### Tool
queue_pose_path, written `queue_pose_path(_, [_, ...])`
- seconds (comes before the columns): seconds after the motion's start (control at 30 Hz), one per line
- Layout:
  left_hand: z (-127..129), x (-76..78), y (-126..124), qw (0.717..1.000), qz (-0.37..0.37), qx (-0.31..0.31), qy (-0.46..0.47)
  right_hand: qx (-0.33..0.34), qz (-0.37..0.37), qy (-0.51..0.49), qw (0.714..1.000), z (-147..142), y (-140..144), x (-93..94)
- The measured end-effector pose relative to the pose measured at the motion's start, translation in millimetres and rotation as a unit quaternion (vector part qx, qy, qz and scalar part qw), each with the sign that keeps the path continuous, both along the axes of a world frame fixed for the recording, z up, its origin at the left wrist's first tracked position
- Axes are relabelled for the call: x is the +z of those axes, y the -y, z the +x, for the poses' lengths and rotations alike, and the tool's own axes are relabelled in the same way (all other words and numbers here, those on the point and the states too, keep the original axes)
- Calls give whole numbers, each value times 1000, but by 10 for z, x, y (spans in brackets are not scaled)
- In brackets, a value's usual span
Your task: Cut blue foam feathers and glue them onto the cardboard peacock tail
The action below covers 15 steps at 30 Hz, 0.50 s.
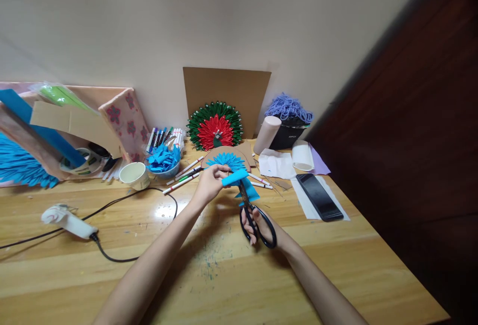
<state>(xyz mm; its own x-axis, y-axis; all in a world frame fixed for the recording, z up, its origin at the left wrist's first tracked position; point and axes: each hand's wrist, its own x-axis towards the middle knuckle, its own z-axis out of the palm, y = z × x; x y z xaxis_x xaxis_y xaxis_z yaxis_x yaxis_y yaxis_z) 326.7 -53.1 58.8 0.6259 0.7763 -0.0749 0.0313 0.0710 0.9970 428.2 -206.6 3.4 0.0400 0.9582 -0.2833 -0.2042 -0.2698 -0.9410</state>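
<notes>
Near the middle of the table, my left hand (212,181) pinches a strip of blue paper (234,177). My right hand (257,226) grips black-handled scissors (245,196) by their loops, and the blades meet the strip's right part. Under the blades lies another piece of blue paper (252,191). Just beyond my hands, blue paper petals (226,160) fan out on a round piece of brown cardboard (241,152). To the left, a bowl (168,170) is heaped with cut blue pieces (163,157).
A white hot glue gun (69,221) with a black cord lies left, near a paper cup (134,175). Marker pens (181,186) lie around the cardboard. A red and green peacock-like piece (215,128) leans on a cardboard sheet (227,83). At right lies a phone (320,198).
</notes>
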Motion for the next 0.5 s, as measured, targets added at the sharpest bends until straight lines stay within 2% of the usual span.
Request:
queue_pose_path(0.3, [12, -36, -1, 1000, 23, 12, -2, 15, -3, 14, 1000, -14, 8, 1])
queue_pose_path(0.4, [40, -100, 27, 997, 62, 34, -13, 20, 0, 19, 1000, -21, 12, -18])
queue_pose_path(0.5, [58, -182, 59, 984, 145, 87, -45, 21, -6, 20, 1000, -52, 12, -44])
